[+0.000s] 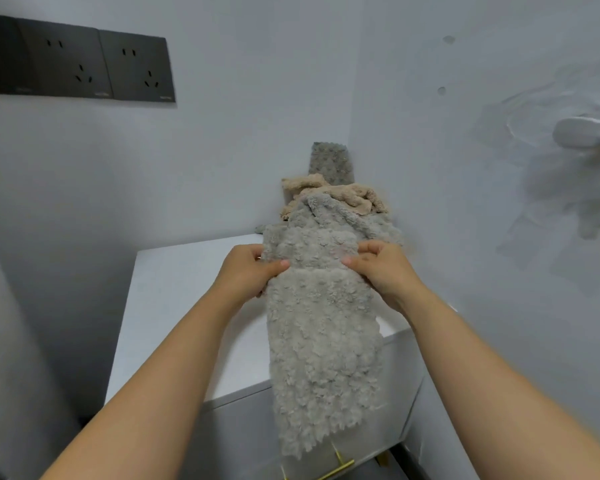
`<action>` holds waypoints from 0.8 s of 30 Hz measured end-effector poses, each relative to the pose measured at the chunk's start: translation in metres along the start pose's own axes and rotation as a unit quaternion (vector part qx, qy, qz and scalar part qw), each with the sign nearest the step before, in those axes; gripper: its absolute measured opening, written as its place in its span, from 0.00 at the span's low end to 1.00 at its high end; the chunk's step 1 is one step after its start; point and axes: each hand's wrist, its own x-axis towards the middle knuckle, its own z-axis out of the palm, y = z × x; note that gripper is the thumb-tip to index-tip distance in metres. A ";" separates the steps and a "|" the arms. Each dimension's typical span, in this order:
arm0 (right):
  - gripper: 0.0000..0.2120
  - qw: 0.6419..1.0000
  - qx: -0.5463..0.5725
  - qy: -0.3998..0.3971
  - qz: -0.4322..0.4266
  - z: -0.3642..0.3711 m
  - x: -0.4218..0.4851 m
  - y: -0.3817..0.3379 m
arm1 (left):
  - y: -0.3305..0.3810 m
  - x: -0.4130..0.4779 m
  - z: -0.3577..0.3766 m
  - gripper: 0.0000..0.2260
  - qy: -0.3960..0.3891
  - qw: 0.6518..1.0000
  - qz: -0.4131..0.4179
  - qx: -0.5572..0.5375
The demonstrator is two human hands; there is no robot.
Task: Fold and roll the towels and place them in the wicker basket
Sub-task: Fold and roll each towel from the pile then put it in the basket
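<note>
A fluffy grey towel lies lengthwise on the white cabinet top, its near end hanging over the front edge. My left hand grips its left edge with thumb on top. My right hand pinches the right edge at the same height, where a fold line crosses the towel. Behind it lie a crumpled beige towel and another grey textured towel propped in the corner. The wicker basket is not visible.
White walls close in at the back and on the right. Dark wall sockets sit at the upper left. A white fixture sticks out from the right wall. A gold drawer handle shows below the cabinet front.
</note>
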 end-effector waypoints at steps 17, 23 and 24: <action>0.11 0.986 -0.158 -0.019 -0.041 0.001 0.026 0.029 | -0.032 0.008 -0.011 0.10 0.021 0.994 0.030 0.099; 0.15 0.974 -0.204 -0.077 -0.060 -0.012 0.028 0.027 | -0.033 0.008 -0.017 0.07 0.001 0.998 0.024 0.063; 0.13 0.975 -0.200 -0.081 -0.061 -0.014 0.028 0.027 | -0.033 0.007 -0.019 0.06 -0.012 0.998 0.026 0.058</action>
